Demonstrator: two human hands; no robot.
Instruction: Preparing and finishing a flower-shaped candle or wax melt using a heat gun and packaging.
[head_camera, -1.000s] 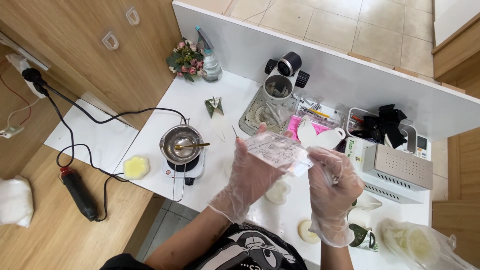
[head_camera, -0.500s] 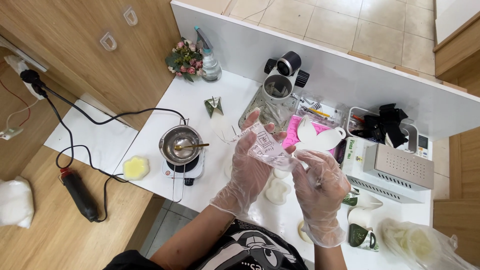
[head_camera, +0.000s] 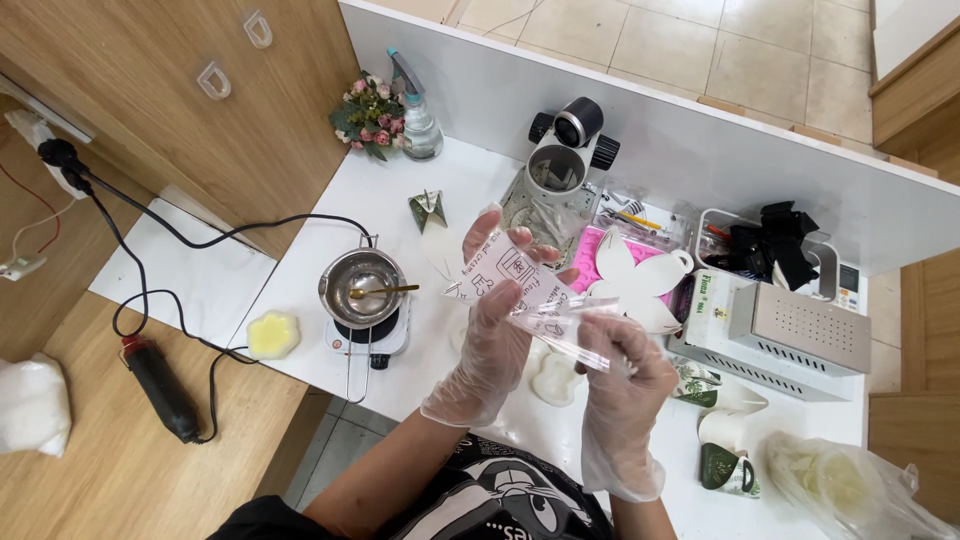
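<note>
Far left on the white bench (head_camera: 400, 200): yellow flower-shaped wax piece (head_camera: 272, 334), then a small metal melting pot (head_camera: 362, 285) w/ a spoon in it, sitting on a hotplate (head_camera: 368, 335). Left hand (head_camera: 497, 330), gloved, grip pinched on the upper end of a clear printed plastic bag (head_camera: 515, 285), held up over the bench approx. mid-frame. Right hand (head_camera: 622, 385), gloved, grip closed on the bag's lower right end. Judgement: keep both pinches near the edges, pull evenly so the film doesn't tear, and hold it clear of the hot pot. Right of that: white petal-shaped moulds (head_camera: 635, 275), grey perforated box (head_camera: 800, 330).
</note>
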